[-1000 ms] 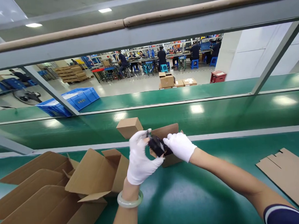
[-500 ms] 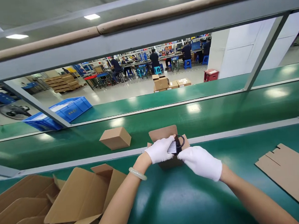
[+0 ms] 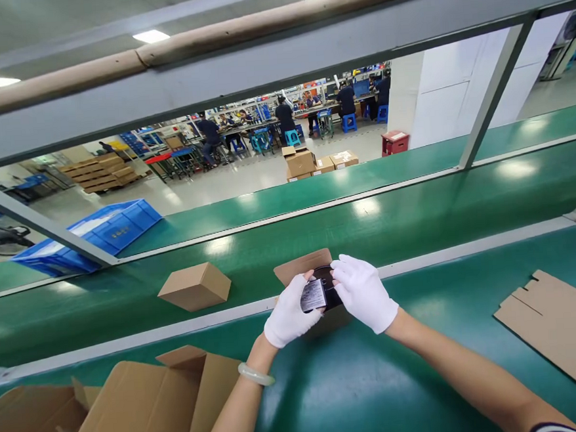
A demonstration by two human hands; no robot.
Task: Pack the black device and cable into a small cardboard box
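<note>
Both my hands wear white gloves. My left hand (image 3: 289, 313) grips a black device with a white printed label (image 3: 313, 294), its thumb and fingers at the label's edges. The device is at the mouth of an open small cardboard box (image 3: 302, 266), whose raised back flap shows behind it. My right hand (image 3: 365, 294) is closed at the device's right side, its fingertips on the looped black cable (image 3: 323, 271). The fingers and the box's front hide part of the device.
A closed cardboard box (image 3: 195, 287) lies on the green conveyor (image 3: 260, 244) to the left. Several open cartons (image 3: 133, 404) crowd the near left. Flat cardboard (image 3: 562, 328) lies at right. A blue crate (image 3: 121, 231) stands behind the frame post (image 3: 496, 96) line; people work at far benches.
My right hand has moved from below the device up to its right side, and the cable loop that stuck out now lies over the device. The view has shifted a little.
</note>
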